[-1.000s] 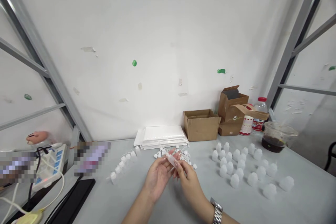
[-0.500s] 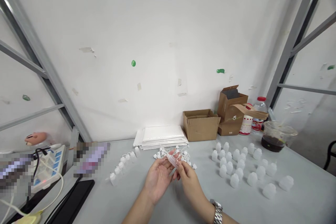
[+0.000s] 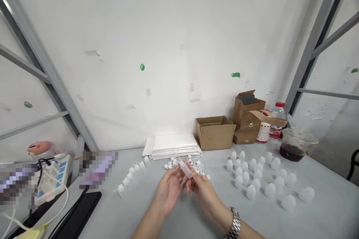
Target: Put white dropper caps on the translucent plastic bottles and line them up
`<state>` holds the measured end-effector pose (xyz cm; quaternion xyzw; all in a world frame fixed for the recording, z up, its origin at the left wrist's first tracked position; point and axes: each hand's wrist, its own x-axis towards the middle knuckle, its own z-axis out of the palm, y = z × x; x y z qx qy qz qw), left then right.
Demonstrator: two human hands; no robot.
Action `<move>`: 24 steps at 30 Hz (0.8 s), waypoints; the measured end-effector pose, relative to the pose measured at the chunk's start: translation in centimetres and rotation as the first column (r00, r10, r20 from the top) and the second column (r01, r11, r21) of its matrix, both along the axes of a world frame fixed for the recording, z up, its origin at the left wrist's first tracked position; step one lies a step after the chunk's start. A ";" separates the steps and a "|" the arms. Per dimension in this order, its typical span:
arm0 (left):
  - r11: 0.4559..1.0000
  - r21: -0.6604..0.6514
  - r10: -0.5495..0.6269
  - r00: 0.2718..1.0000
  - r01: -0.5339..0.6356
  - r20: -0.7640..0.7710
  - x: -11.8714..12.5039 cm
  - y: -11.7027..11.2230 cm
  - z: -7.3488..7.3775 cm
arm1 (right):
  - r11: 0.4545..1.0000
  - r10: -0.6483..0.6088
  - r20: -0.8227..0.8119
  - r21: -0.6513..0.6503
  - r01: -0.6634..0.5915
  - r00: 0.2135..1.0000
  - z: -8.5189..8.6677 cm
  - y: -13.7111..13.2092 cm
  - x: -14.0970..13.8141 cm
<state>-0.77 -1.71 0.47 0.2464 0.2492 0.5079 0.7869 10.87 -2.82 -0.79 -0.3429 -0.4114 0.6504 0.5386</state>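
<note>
"What's in those hands over there?"

"A translucent plastic dropper bottle [image 3: 185,169], held tilted above the grey table [image 3: 112,213], its nozzle end toward eleven o'clock."

"Which hand has it?"

"The right hand [image 3: 206,194], with the metal wristwatch [image 3: 234,224] above it, has its thumb and fingertips pinching the bottle's lower end. The left hand [image 3: 169,192] is cupped palm-up, with its fingers [image 3: 174,171] close together and slightly curled. They reach the bottle, but I can't tell whether they're gripping it."

"And what's near them?"

"Just past the fingertips, at twelve o'clock, lies a heap of small white plastic caps [image 3: 174,163], in front of a stack of white sheets [image 3: 174,145]. At ten o'clock there's a line of small white bottles [image 3: 129,177]."

"What's on the other side?"

"Rows of frosted plastic bottles [image 3: 252,179] stand at three o'clock. Farther back, at one o'clock, sits an open cardboard box [image 3: 215,134], and at two o'clock there's a clear plastic cup with dark liquid [image 3: 294,149]. A black phone [image 3: 78,213] lies at eight o'clock."
</note>
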 end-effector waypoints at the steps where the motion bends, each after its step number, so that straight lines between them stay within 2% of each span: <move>1: 1.000 0.006 0.010 1.000 -0.009 -0.020 0.0 0.0 0.0 | 1.000 0.005 0.000 -0.001 -0.005 1.000 0.0 0.0 0.0; 9: 0.989 0.130 0.097 0.972 -0.071 -0.212 0.2 0.2 -0.5 | 0.997 -0.068 0.119 0.036 0.065 0.991 -0.2 0.2 -0.1; 11: 0.980 0.179 0.146 0.938 -0.093 -0.315 -0.4 0.7 -0.4 | 0.994 -0.105 0.129 0.049 0.099 0.986 -0.2 0.4 0.2; 12: 0.969 0.212 0.205 0.897 -0.129 -0.391 -0.8 1.0 -0.4 | 0.991 -0.131 0.125 0.053 0.125 0.984 -0.2 0.6 0.4; 13: 0.953 0.246 0.282 0.823 -0.179 -0.493 -1.4 1.4 -0.5 | 0.986 -0.160 0.118 0.055 0.154 0.980 -0.2 0.8 0.6; 14: 0.922 0.301 0.382 0.698 -0.243 -0.606 -2.0 1.9 -0.8 | 0.982 -0.188 0.112 0.055 0.183 0.976 -0.3 0.9 0.8; 16: 0.826 0.480 0.560 0.334 -0.294 -0.758 -3.4 2.8 -1.6 | 0.973 -0.229 0.110 0.049 0.225 0.967 -0.5 1.1 1.1; 17: 0.797 0.552 0.594 0.146 -0.246 -0.791 -4.0 3.2 -2.1 | 0.971 -0.238 0.113 0.044 0.235 0.965 -0.6 1.1 1.2; 18: 0.793 0.582 0.590 -0.009 -0.181 -0.807 -4.5 3.5 -2.7 | 0.970 -0.243 0.118 0.037 0.240 0.963 -0.7 1.1 1.2; 19: 0.804 0.584 0.574 -0.109 -0.115 -0.812 -4.9 3.8 -3.2 | 0.970 -0.244 0.124 0.031 0.242 0.962 -0.7 1.1 1.2; 21: 0.822 0.568 0.551 -0.201 -0.034 -0.810 -5.2 4.2 -4.2 | 0.972 -0.236 0.131 0.026 0.235 0.963 -0.8 1.0 1.0; 24: 0.815 0.579 0.561 -0.244 -0.005 -0.791 -4.9 4.5 -4.8 | 0.975 -0.221 0.132 0.020 0.220 0.966 -0.7 0.7 0.7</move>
